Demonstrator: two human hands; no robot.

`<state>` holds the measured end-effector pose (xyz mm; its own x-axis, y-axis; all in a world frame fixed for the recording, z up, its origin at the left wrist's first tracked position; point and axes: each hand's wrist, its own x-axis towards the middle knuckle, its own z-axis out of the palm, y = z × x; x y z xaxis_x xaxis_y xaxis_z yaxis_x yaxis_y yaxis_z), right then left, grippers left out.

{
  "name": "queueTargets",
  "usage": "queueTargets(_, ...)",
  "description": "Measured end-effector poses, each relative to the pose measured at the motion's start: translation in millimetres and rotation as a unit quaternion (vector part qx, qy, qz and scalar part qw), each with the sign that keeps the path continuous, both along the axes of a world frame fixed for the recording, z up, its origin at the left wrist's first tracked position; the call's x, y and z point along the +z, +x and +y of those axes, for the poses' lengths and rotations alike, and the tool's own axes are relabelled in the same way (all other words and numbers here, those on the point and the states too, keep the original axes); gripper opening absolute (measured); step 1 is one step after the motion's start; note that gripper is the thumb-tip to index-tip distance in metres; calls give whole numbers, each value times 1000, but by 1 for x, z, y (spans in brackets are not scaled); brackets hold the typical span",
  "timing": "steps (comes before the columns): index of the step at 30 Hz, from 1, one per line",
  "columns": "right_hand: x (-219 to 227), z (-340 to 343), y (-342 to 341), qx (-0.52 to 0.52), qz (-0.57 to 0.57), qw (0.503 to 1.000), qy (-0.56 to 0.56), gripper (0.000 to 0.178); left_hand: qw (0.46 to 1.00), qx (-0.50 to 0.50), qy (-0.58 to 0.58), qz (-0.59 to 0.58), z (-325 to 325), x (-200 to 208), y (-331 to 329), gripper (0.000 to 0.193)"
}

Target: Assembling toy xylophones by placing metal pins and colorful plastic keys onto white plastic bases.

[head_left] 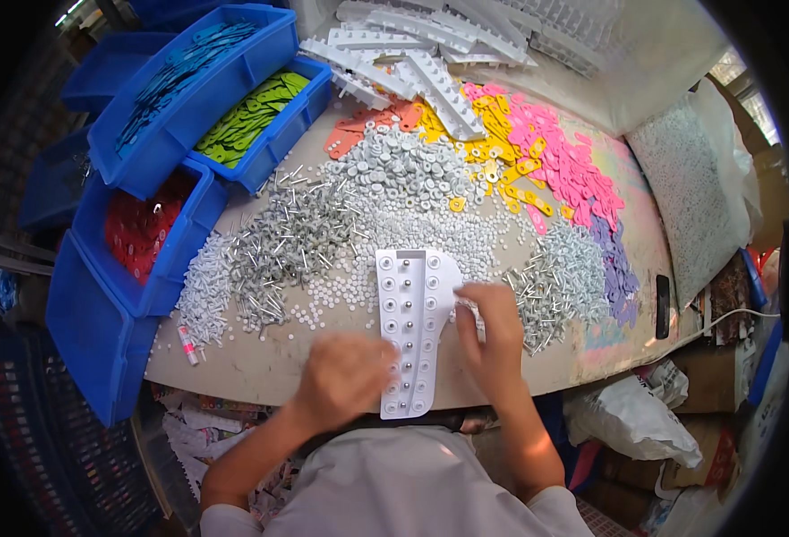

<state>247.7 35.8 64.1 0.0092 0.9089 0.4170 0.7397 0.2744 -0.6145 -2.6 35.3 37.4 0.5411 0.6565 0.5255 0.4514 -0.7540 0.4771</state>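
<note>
A long white plastic strip [419, 324] lies on the table in front of me, its near end over the front edge. Round sockets line both its sides, and a middle row holds several shiny metal pins [408, 324]. My left hand [345, 380], smeared by motion, is at the strip's left edge, fingers bent; whether it holds anything does not show. Beside the strip's right edge, my right hand [494, 336] has thumb and forefinger apart, with nothing visible between them. Small white washers [421, 234] are spread just beyond the strip.
Metal pins [291, 237] and grey-white discs [394, 166] form heaps farther back. Yellow tabs [493, 125], pink tabs [560, 157] and purple tabs [621, 268] lie right. Blue bins [166, 268] stand left. More white strips [430, 80] pile up behind. A black phone-like object [662, 306] sits right.
</note>
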Motion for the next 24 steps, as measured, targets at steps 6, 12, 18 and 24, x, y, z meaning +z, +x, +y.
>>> queueTargets(6, -13, 107, 16, 23, -91, 996, 2, 10, 997, 55, -43, -28, 147, 1, 40, 12)
queueTargets(12, -47, 155, 12, 43, -175, 983, -18, 12, 998, 41, -5, 37, 202, -29, 77, 9)
queueTargets(18, -58, 160, 16, 62, -157, 986, 5, 12, 997, 56, 4, 45, 213, -45, 86, 8)
queueTargets(24, -53, 151, 19, 40, -76, 996, -5, 14, 998, 46, -4, 35, 211, -40, 85, 10)
